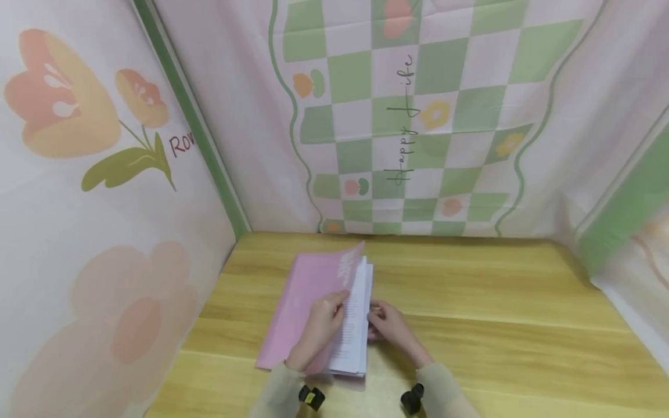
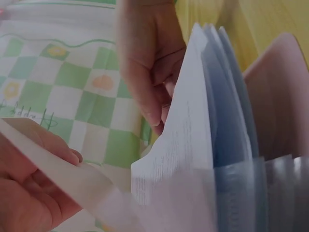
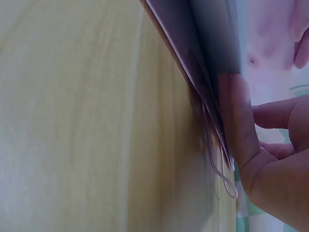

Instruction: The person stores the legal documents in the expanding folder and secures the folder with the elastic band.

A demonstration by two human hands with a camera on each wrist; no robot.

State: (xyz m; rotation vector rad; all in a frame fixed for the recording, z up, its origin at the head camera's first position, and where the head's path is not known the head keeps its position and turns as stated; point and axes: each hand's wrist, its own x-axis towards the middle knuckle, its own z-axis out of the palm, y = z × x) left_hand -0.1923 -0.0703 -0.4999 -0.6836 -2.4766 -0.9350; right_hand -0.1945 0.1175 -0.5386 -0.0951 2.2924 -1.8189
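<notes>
A pink folder (image 1: 300, 290) lies partly opened on the wooden table, with clear plastic sleeves (image 2: 239, 193) and printed sheets (image 1: 351, 337) inside. My left hand (image 1: 324, 319) pinches the free edge of its front cover and holds it lifted; the left wrist view shows the cover between thumb and fingers. At the right edge of the sheets is my right hand (image 1: 391, 326), with curled fingers holding the page edges. In the right wrist view, a digit (image 3: 236, 116) lies against the bluish sheets. Below them, a thin elastic loop (image 3: 227, 179) hangs by the back cover.
The wooden table (image 1: 496, 325) extends to the right of the folder. A curtain with green checks (image 1: 392, 116) stands behind it, and a flower-printed cloth wall (image 1: 104, 220) rises at the left. Black wrist cameras sit at both sleeves.
</notes>
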